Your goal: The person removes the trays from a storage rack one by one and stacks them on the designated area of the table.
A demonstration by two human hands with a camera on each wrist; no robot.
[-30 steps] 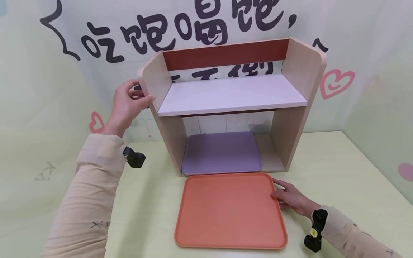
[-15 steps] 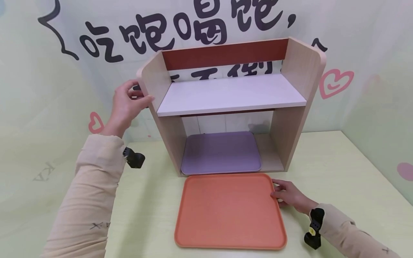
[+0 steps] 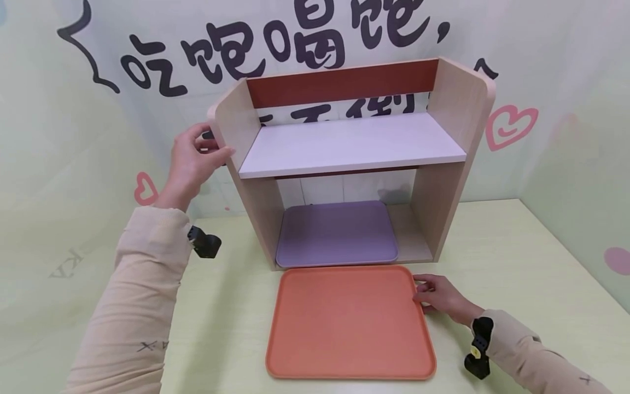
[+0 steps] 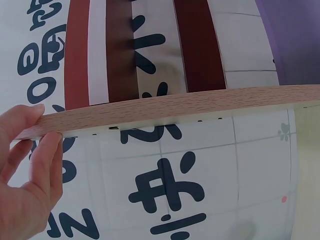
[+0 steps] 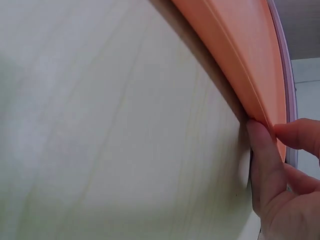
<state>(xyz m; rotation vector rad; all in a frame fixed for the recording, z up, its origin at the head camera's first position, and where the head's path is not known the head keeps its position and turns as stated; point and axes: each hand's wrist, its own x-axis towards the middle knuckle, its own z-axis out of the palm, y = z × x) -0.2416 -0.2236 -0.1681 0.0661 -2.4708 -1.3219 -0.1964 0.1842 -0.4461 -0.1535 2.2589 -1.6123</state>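
A wooden shelf rack (image 3: 445, 208) with a white upper board (image 3: 351, 143) stands at the back of the table. My left hand (image 3: 192, 158) grips the front edge of its left side panel, thumb on the inner face and fingers outside, as the left wrist view (image 4: 37, 170) also shows. On the rack's bottom board lies a purple tray (image 3: 337, 232). An orange tray (image 3: 350, 323) lies flat on the table in front of it, its far edge close to the purple tray's front. My right hand (image 3: 445, 298) pinches the orange tray's right rim, thumb on top and fingers at the outer side.
The pale wood-grain table (image 3: 492, 246) extends to both sides of the rack. Behind it hangs a white cloth (image 3: 162, 33) with black lettering and pink hearts. Each wrist wears a black camera mount, such as the right one (image 3: 478, 347).
Everything in the head view has shifted very slightly left. Both hands keep their places on the rack and the orange tray.
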